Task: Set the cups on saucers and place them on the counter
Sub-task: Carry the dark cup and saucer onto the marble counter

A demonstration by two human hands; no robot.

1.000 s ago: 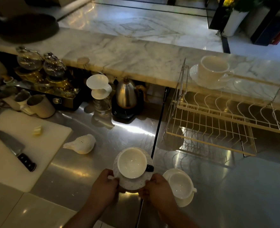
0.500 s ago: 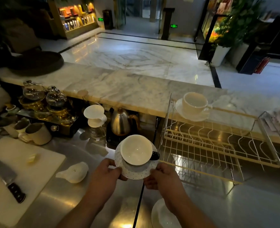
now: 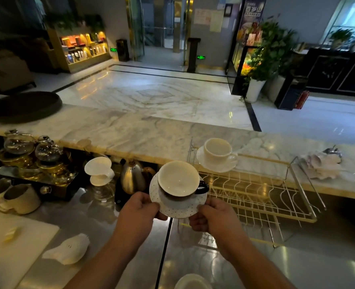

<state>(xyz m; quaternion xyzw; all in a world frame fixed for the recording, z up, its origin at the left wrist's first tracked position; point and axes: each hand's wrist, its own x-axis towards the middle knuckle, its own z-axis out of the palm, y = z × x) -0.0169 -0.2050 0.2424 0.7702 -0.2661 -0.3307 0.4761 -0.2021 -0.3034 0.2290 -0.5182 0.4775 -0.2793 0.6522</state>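
A white cup with a black handle [image 3: 178, 178] sits on a dotted white saucer [image 3: 179, 207], held in the air above the steel worktop, just below the marble counter [image 3: 130, 136]. My left hand [image 3: 138, 207] grips the saucer's left rim and my right hand [image 3: 212, 214] grips its right rim. On the counter to the right stands another white cup [image 3: 218, 150] on its saucer [image 3: 214, 166]. The rim of a third cup [image 3: 191, 281] shows at the bottom edge.
A wire dish rack [image 3: 262, 197] stands right of the held saucer. A steel kettle [image 3: 132, 178], a white dripper [image 3: 99, 171], glass pots [image 3: 32, 149] and mugs [image 3: 20, 198] line the left under the counter. A white cutting board [image 3: 9, 247] lies at lower left.
Both hands have lifted the cup and saucer off the steel worktop and carried them up and forward toward the marble counter. The view has tilted upward.
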